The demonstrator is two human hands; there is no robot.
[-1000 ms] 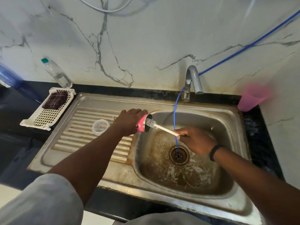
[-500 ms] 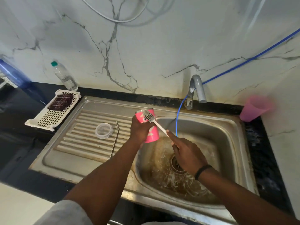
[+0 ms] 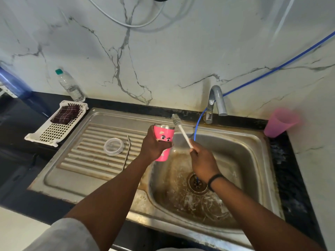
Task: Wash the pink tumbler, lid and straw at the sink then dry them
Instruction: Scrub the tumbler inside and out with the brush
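Fingers of the left hand (image 3: pixel 154 142) wrap round the upright pink tumbler (image 3: pixel 164 142) at the basin's left edge, covering part of its printed face, while the right hand (image 3: pixel 203 161) pinches the lower end of a white bottle brush (image 3: pixel 182 131) whose bristle head stands just above and beside the steel rim, outside the cup. Clear lid (image 3: pixel 113 146) and metal straw (image 3: pixel 126 153) lie side by side on the ribbed drainboard (image 3: pixel 87 160) of the sink (image 3: pixel 253 142). Whether water runs from the tap (image 3: pixel 216 102) is unclear.

A water bottle (image 3: pixel 69 85) stands behind a basket (image 3: pixel 54 132) holding cloth (image 3: pixel 66 114).
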